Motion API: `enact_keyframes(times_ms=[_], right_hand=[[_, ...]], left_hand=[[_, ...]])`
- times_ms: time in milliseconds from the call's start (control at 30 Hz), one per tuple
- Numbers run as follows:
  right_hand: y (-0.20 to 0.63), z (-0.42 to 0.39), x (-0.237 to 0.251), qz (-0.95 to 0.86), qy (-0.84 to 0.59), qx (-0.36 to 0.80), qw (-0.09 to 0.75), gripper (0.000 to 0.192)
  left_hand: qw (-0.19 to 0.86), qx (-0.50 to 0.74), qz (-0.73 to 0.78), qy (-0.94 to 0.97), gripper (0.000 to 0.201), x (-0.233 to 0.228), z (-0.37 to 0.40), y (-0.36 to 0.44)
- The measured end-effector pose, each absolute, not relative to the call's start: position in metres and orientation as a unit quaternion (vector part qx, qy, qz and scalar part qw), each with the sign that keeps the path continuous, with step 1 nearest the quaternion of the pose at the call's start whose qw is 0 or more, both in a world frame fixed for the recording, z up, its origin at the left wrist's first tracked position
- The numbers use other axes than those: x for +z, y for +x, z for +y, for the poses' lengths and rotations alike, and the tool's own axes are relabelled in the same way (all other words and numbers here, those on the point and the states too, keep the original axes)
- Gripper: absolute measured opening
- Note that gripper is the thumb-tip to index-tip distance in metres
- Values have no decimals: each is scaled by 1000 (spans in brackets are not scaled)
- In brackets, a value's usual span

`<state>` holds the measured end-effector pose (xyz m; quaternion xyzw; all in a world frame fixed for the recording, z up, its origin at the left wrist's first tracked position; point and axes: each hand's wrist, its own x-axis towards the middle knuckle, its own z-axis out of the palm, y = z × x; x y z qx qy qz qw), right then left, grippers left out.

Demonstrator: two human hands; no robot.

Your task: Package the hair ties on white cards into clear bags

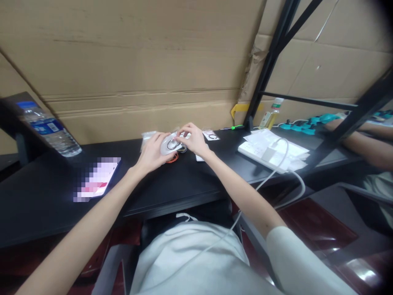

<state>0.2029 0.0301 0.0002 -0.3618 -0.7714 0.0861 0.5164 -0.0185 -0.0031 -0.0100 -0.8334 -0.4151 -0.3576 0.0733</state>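
Above the back part of the black table [196,180], my left hand [152,152] is closed around a white rounded piece [165,146] with a thin dark loop on its face; its exact kind is unclear. My right hand [194,140] has its fingertips pinched together at that piece's right side, and whatever they grip is too small to name. Loops of orange cord [172,159] lie just below the left fingers. Behind the left hand is a clear plastic bag [147,136]. A white card with a black ring [211,135] lies right of my right hand.
A water bottle [53,130] and a lit phone [100,177] are at left. Rightward are a power strip [250,153] with papers, a white cable [302,184], and a bottle of yellow liquid [272,115]. Beyond the black frame [267,78] is another person's arm [362,139] near teal pieces.
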Motion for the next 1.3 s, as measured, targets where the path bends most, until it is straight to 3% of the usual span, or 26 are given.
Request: enact_keyframes(times_ms=[467,733,900,1133,1300], right_hand=[[211,39,2,-767,-349,160,513,15],[214,43,1,-768,-267,311,492,42],[215,45,0,-749,-297,299,511,44],[221,37,6,-793,-336,145,488,16],[222,34,5,-827,-333,99,442,19]], left_hand=[[53,-374,-423,-824,66,-10,-2,-17],[50,-360,-413,-835,69,-10,-3,-16],[49,-363,-419,-831,68,-10,-3,-18],[60,-361,-433,-824,68,-10,-2,-19],[66,-356,-436,-824,68,-11,-2,-20]])
